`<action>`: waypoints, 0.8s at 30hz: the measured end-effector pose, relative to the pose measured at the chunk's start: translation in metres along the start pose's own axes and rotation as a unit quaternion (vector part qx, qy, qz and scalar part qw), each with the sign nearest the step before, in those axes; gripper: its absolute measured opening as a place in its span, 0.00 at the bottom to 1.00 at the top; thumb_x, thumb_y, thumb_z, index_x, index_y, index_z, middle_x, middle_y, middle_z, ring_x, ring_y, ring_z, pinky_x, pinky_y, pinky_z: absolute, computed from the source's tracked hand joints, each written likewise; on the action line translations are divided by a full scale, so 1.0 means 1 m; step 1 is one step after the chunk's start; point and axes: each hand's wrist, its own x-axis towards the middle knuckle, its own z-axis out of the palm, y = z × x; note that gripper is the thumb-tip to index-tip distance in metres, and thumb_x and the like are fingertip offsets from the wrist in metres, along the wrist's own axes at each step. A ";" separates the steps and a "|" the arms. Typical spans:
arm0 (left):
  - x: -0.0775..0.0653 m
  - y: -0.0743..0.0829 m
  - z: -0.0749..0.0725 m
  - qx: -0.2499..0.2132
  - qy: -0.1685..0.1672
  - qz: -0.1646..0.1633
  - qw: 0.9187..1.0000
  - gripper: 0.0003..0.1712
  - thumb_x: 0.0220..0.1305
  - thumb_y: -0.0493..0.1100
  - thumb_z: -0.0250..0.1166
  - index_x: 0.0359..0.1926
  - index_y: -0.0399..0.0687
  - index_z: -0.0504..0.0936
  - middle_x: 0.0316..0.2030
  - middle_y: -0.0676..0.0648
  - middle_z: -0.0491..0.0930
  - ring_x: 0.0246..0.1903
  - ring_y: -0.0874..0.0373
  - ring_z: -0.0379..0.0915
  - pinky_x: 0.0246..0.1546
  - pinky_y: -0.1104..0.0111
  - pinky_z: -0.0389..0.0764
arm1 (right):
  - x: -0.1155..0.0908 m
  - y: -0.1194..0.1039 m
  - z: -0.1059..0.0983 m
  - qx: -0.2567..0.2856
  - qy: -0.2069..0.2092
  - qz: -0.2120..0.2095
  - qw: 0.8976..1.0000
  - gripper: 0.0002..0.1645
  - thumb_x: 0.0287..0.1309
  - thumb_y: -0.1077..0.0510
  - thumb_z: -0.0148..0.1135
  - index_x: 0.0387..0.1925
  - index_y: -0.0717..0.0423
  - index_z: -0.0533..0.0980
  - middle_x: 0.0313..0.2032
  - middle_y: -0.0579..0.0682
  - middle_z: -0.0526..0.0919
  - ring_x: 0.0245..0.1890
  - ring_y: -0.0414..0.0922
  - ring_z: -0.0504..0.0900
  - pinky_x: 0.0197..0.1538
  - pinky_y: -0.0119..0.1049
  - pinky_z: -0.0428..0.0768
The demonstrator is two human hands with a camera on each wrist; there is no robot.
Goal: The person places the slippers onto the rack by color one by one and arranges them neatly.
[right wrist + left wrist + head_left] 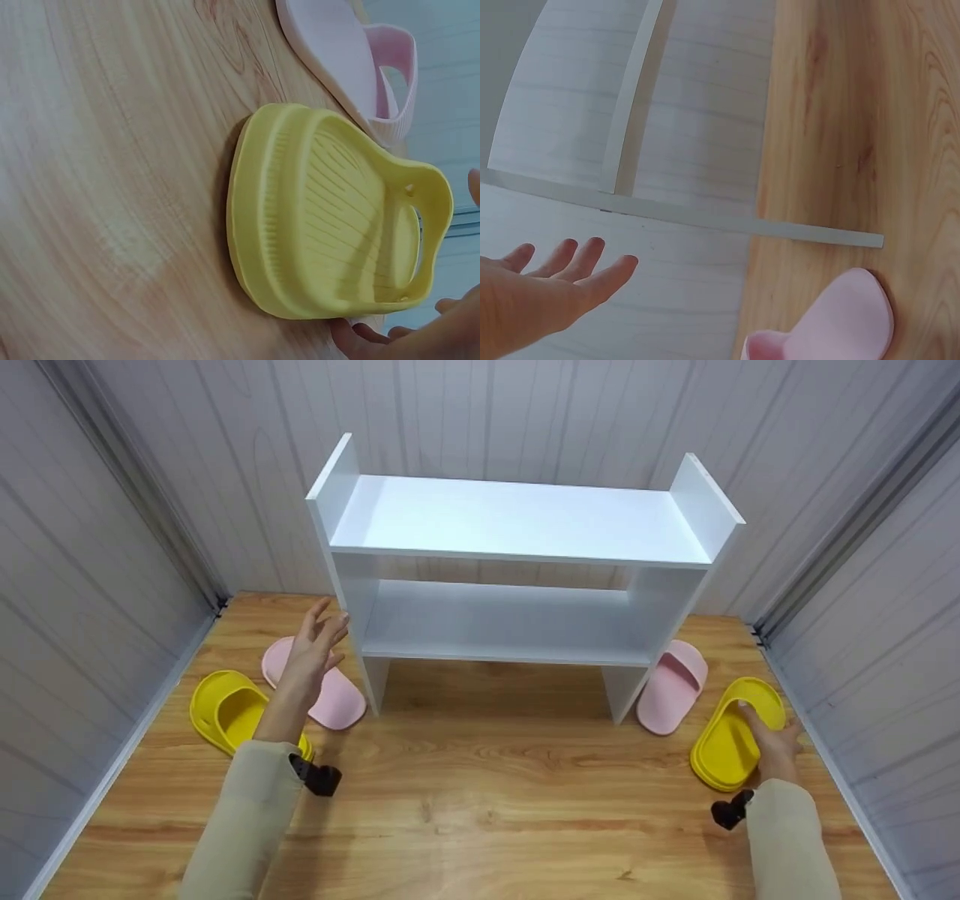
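My left hand (pixel 306 656) is raised with its fingers spread, close beside the left side panel of a white shelf (pixel 487 622). Beneath it on the floor lie a pink slipper (pixel 339 701) and a yellow slipper (pixel 217 706), both partly covered by the arm in the head view. On the other side, my right hand (pixel 776 746) reaches around a second yellow slipper (pixel 337 217). Its fingertips are right at the slipper's outer side, while the thumb stands apart near the strap. A second pink slipper (pixel 667 697) lies between that one and the shelf.
The two-tier shelf stands against the back wall (pixel 525 420) on a wooden floor (pixel 480 810). A left wall (pixel 75 622) and a right wall (pixel 885 660) close in the space near the yellow slippers. Side panels rise above the top board (pixel 510 521).
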 end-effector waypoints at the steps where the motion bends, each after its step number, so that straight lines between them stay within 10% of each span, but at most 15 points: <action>1: 0.001 0.000 0.001 0.006 -0.001 0.002 1.000 0.44 0.58 0.56 0.55 0.68 0.55 0.40 0.64 0.41 0.46 0.62 0.48 0.45 0.59 0.52 0.49 | 0.003 0.001 0.001 -0.008 -0.001 0.003 1.000 0.70 0.37 0.28 0.56 0.64 0.47 0.20 0.61 0.65 0.18 0.61 0.63 0.27 0.60 0.56 0.39; 8: 0.009 0.002 0.009 0.030 0.000 0.001 1.000 0.43 0.59 0.53 0.55 0.68 0.54 0.41 0.63 0.39 0.47 0.61 0.46 0.45 0.57 0.49 0.50 | 0.029 0.014 0.011 0.008 0.018 0.057 0.998 0.78 0.25 0.24 0.59 0.61 0.41 0.16 0.63 0.61 0.22 0.62 0.61 0.33 0.60 0.55 0.40; 24: 0.019 -0.003 0.021 0.041 0.034 0.053 0.997 0.32 0.62 0.45 0.52 0.65 0.43 0.54 0.56 0.36 0.60 0.53 0.44 0.60 0.51 0.55 0.64 | -0.030 -0.002 0.029 -0.046 0.064 0.045 0.996 0.74 0.37 0.27 0.55 0.62 0.57 0.18 0.64 0.65 0.29 0.62 0.61 0.35 0.60 0.56 0.37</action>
